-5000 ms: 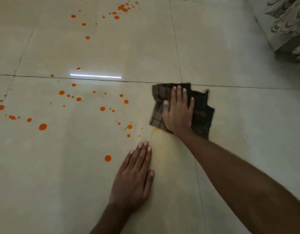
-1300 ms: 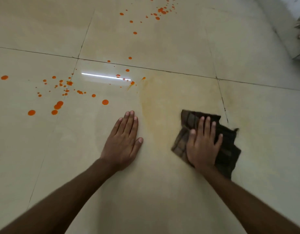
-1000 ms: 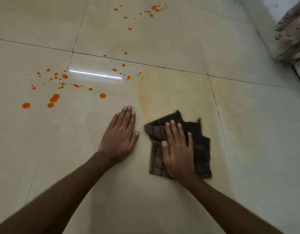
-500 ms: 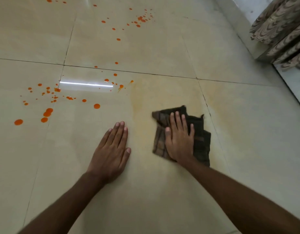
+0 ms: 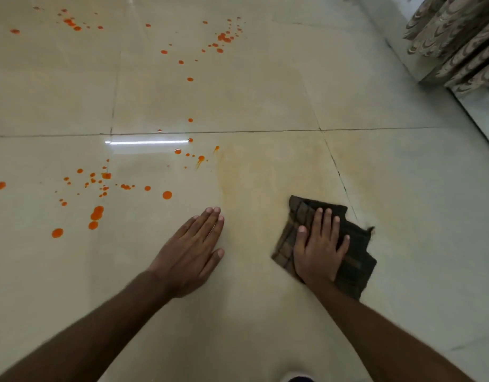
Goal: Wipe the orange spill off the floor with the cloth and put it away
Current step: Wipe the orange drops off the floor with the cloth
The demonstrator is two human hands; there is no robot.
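A dark brown checked cloth (image 5: 356, 249) lies folded on the pale tiled floor (image 5: 265, 92) at the centre right. My right hand (image 5: 319, 246) presses flat on top of it, fingers pointing away. My left hand (image 5: 191, 252) rests flat on the bare floor to its left, holding nothing. Orange spill drops (image 5: 96, 213) dot the floor to the left and farther ahead, with another cluster (image 5: 224, 37) at the top. A faint yellowish smear (image 5: 254, 172) covers the tile ahead of the cloth.
A patterned curtain (image 5: 458, 40) hangs at the top right above a pale ledge or wall base (image 5: 480, 106). Dark grout lines cross the floor. A strip of light reflects on the tile (image 5: 149, 142) near the drops.
My right hand has slid the cloth to the right, away from my left hand. The left hand stays planted on the floor. The view has shifted a little.
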